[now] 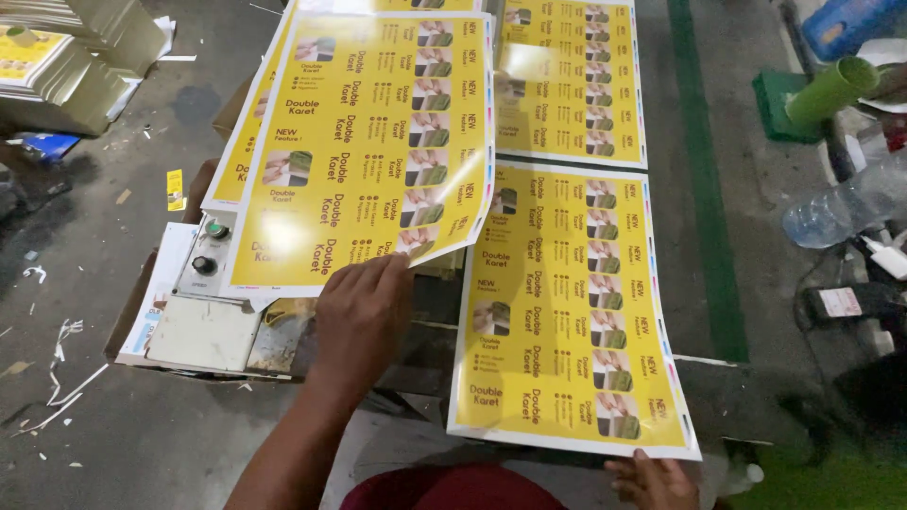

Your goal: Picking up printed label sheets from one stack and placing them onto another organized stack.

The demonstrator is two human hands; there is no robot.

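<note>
Yellow printed sheet (364, 142) lifts under the left hand (359, 316), fingers flat beneath its edge; right hand (652, 482) steadies another sheet (567, 312), fingers loosely curled.

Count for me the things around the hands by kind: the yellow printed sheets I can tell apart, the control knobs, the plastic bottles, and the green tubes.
Yellow printed sheets: 3, one under the left hand at, one by the right hand at, one behind at
Control knobs: 2
Clear plastic bottles: 1
Green tubes: 1
Total: 7
</note>
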